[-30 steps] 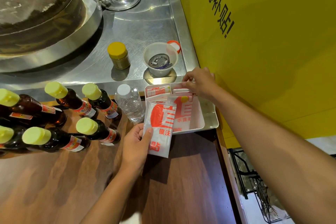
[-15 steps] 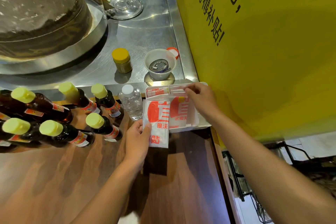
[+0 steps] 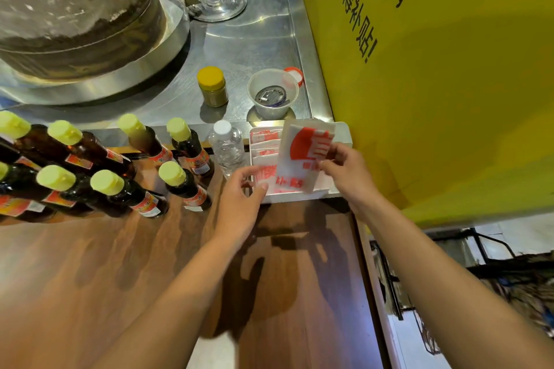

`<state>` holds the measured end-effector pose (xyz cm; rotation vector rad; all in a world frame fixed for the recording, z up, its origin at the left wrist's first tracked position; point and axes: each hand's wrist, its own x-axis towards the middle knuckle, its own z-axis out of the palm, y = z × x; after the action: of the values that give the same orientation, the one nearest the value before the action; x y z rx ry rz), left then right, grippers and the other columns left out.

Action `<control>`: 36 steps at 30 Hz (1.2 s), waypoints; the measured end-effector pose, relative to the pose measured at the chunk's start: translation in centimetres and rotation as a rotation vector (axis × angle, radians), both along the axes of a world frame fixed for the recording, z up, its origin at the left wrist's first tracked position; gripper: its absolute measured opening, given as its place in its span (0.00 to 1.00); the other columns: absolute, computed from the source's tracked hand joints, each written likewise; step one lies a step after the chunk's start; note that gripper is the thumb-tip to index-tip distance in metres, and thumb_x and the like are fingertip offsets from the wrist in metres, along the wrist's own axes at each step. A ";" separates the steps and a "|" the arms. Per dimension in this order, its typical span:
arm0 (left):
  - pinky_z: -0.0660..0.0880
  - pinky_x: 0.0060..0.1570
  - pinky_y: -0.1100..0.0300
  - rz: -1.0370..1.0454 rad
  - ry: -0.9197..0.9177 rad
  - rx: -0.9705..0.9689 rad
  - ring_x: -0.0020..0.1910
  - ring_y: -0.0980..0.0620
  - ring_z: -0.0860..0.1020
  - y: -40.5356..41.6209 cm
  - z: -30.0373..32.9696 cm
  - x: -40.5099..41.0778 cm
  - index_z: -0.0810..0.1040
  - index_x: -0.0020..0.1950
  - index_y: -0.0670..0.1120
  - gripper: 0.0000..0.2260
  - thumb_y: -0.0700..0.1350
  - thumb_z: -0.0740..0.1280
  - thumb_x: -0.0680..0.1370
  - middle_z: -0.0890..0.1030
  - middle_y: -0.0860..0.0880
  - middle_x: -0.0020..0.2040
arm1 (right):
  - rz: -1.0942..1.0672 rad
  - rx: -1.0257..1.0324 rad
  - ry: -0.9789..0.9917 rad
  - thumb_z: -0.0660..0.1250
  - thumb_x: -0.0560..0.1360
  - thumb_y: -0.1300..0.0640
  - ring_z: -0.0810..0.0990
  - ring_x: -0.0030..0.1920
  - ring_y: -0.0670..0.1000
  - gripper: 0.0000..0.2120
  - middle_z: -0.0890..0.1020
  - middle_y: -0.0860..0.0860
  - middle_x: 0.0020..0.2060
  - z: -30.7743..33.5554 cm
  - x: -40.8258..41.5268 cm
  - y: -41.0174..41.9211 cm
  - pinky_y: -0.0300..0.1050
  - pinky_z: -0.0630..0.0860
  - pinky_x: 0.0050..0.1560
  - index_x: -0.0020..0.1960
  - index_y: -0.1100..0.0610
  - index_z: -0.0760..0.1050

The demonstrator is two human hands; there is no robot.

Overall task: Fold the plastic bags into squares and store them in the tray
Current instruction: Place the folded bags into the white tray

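our right hand (image 3: 344, 172) has taken the folded white plastic bag with red print (image 3: 302, 156) and now pinches it over the white tray (image 3: 343, 132); our left hand (image 3: 244, 198) hangs open beside it.

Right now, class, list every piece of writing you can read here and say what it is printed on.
"积分得补贴!" in black on the yellow panel; the column beside it is cut off.
"补贴" in red on the folded bag held by the right hand; its other print is partly hidden.
Bottle labels: too blurred.
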<state>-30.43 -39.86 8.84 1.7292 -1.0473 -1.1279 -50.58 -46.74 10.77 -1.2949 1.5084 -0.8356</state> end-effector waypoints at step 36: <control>0.70 0.71 0.42 -0.172 -0.208 0.140 0.73 0.50 0.69 -0.2 -3.5 1.1 0.65 0.78 0.54 0.29 0.54 0.71 0.79 0.71 0.54 0.74 | 0.340 -0.352 0.769 0.73 0.75 0.49 0.64 0.68 0.55 0.31 0.67 0.50 0.71 -1.2 2.1 -2.3 0.52 0.65 0.66 0.75 0.44 0.66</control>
<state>-29.31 -40.05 5.32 1.9286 -1.2914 -1.1689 -48.52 -49.07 9.53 -2.2356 1.6676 -0.3914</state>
